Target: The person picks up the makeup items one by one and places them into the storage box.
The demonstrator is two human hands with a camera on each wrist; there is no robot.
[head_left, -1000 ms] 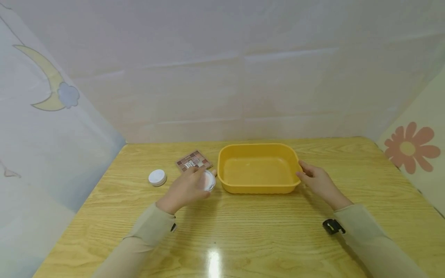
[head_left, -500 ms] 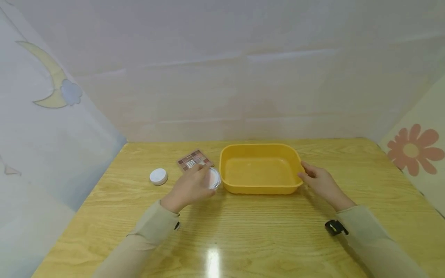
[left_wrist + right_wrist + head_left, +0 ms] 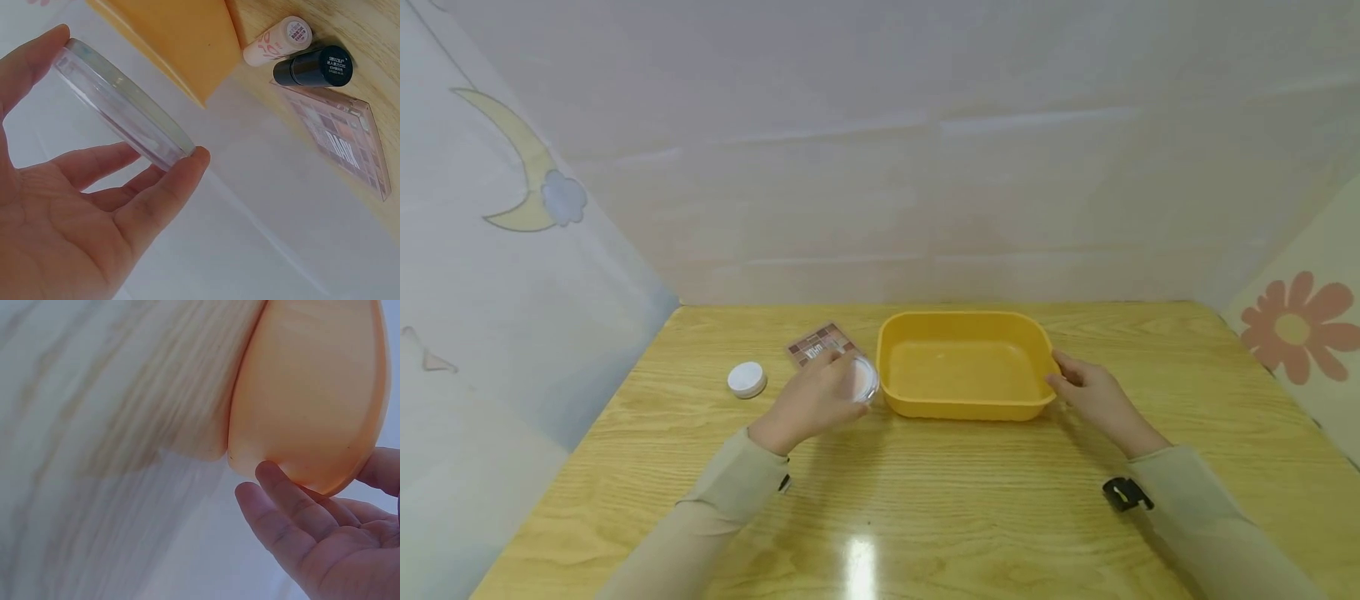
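Note:
A round, clear-sided compact is in my left hand, above the table just left of a yellow plastic tub. In the left wrist view, thumb and fingertips grip the compact by its edge, and it is tilted. My right hand holds the tub's right end. The right wrist view shows the thumb at the rim and fingers against the outer wall of the tub. Behind my left hand lies an eyeshadow palette, partly covered by that hand in the head view.
A round white lidded jar stands on the wooden table, left of the palette. In the left wrist view, a pink tube and a black tube lie between palette and tub. A pale sheet hangs behind the table.
My left hand has shifted slightly right with the compact, closer to the tub's left wall. My right hand has stayed on the tub's right end. The head view has turned a little.

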